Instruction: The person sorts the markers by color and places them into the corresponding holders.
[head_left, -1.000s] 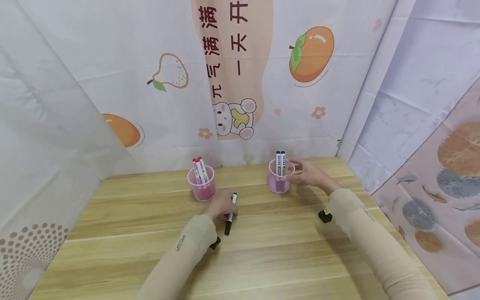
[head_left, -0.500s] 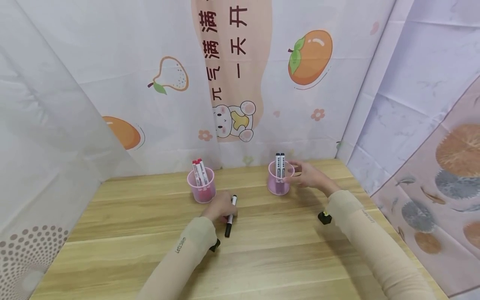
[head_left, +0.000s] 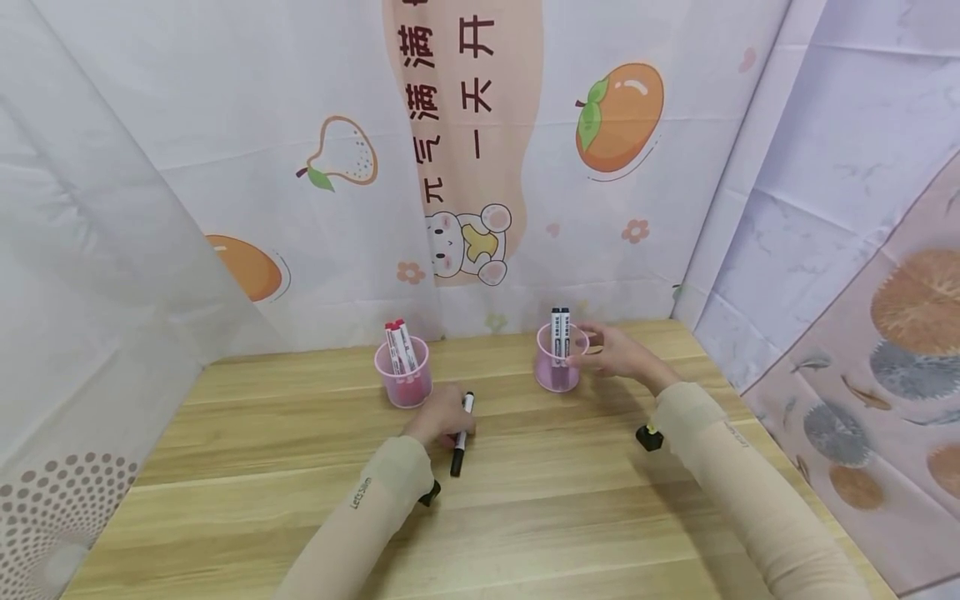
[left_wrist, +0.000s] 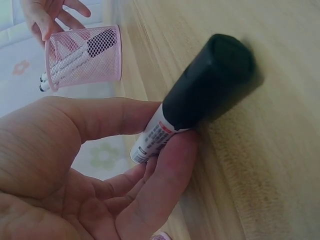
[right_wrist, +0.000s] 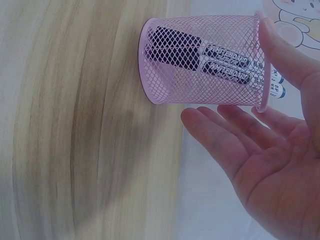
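Note:
My left hand (head_left: 444, 412) pinches a black-capped whiteboard marker (head_left: 458, 460) between thumb and fingers. In the left wrist view this marker (left_wrist: 200, 87) slants with its cap end close to the tabletop; whether they touch I cannot tell. My right hand (head_left: 621, 352) is at the right side of a pink mesh pen cup (head_left: 557, 382). Its thumb (right_wrist: 280, 50) touches the rim, while the other fingers extend loosely beside the mesh. Two black-and-white whiteboard markers (right_wrist: 222, 64) stand in that cup, their black caps down.
A second pink pen cup (head_left: 408, 393), holding several red-ended markers (head_left: 401, 346), stands at the back left, close to my left hand. Both cups are on the wood-grain table (head_left: 525, 517). A printed cloth (head_left: 337, 250) hangs behind the table, with another patterned cloth (head_left: 832, 333) at the right.
The head view has tilted slightly upward, so everything appears a little lower. Both hands, the marker and the cups keep their places.

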